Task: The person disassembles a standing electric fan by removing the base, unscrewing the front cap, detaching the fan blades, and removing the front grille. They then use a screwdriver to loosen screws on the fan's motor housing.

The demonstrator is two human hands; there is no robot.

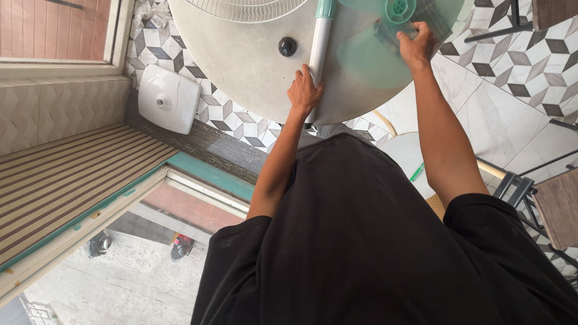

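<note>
Fan parts are spread over a round grey table (253,66), seen from above past a black-shirted torso. A white pole (319,51) with a green collar at its far end lies across the table, its near end reaching the near edge, and it is gripped there by the left hand (304,93), the fingers wrapped closed around the tube; held so, the pole is probably kept from rolling on the smooth top. A translucent green fan blade (373,51) lies flat toward the far right edge of the table, its hub (397,9) turned upward, and it is pinched at one blade by the right hand (416,45), fingers curled over the plastic, seemingly to steady or turn it. A small black knob (287,46) sits alone near the middle of the table, just beside the pole and apart from both hands. A white wire guard (247,9) rests at the far edge, only partly in view. On the patterned floor tiles beside the table, a white square base (168,99) lies flat.

Counted: one pole, one blade, one knob, one guard, one base, two hands.
</note>
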